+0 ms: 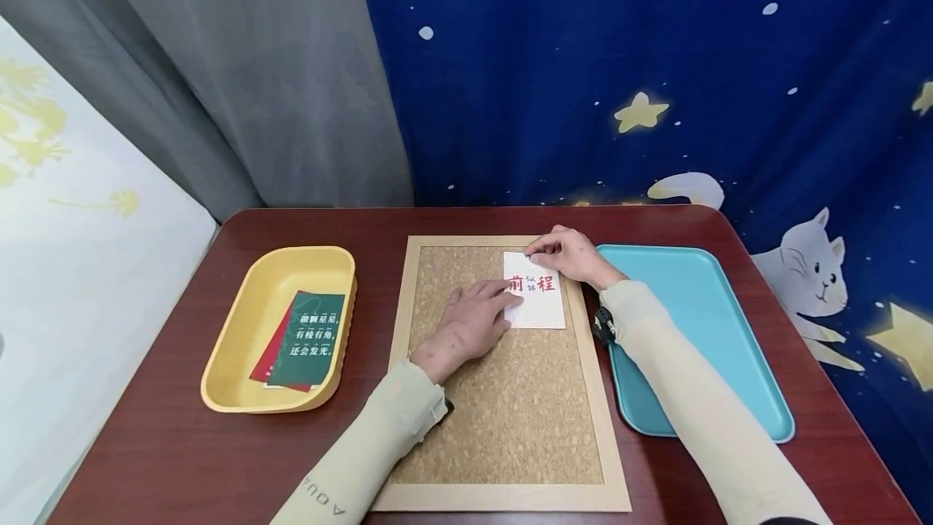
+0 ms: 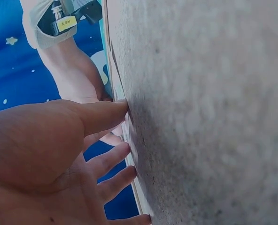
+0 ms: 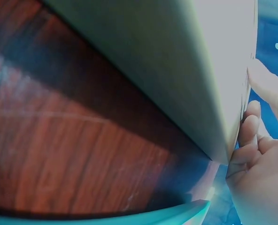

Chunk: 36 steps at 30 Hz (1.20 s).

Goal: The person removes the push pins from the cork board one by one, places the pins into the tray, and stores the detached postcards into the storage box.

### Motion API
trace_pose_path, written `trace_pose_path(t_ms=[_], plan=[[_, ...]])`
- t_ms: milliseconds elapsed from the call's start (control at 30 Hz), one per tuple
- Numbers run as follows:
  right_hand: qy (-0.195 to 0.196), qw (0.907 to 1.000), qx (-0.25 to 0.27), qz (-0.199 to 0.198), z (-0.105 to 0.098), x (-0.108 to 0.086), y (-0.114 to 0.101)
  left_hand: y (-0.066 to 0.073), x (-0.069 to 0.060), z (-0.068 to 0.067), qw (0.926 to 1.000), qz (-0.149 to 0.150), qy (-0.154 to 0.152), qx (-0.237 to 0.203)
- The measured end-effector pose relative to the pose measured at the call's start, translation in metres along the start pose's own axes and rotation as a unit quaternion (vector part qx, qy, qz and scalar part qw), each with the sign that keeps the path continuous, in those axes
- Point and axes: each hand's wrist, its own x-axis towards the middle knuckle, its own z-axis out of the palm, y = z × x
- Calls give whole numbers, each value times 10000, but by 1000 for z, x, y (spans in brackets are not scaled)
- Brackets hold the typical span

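Note:
A white card (image 1: 535,316) with red and blue characters lies on the upper right part of a cork board (image 1: 525,403) with a pale wooden frame. My left hand (image 1: 474,318) rests flat on the cork, its fingers reaching over the card's left edge. In the left wrist view the left thumb (image 2: 106,115) and fingertips touch the card and board surface. At the card's top edge my right hand (image 1: 572,256) pinches a tiny metallic pin (image 1: 528,256) between thumb and fingers. The pin's tip is too small to make out.
Left of the board stands a yellow basket (image 1: 232,330) holding a green card (image 1: 309,339) and a red card (image 1: 271,355). A turquoise tray (image 1: 700,306) lies to the right, under the right forearm. All sit on a dark red wooden table (image 1: 160,444), with curtains behind.

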Motion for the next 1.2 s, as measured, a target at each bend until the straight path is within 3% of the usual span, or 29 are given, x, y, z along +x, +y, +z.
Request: trace_pose_path(t_ms=[700,1200], plan=[[-336,9989,-39,314,-10,9,0,3,1,-2,10000,51,17,-4],[-457,9969,308,556,-4,8,-3,0,0,0,9999,17,-8,-141]])
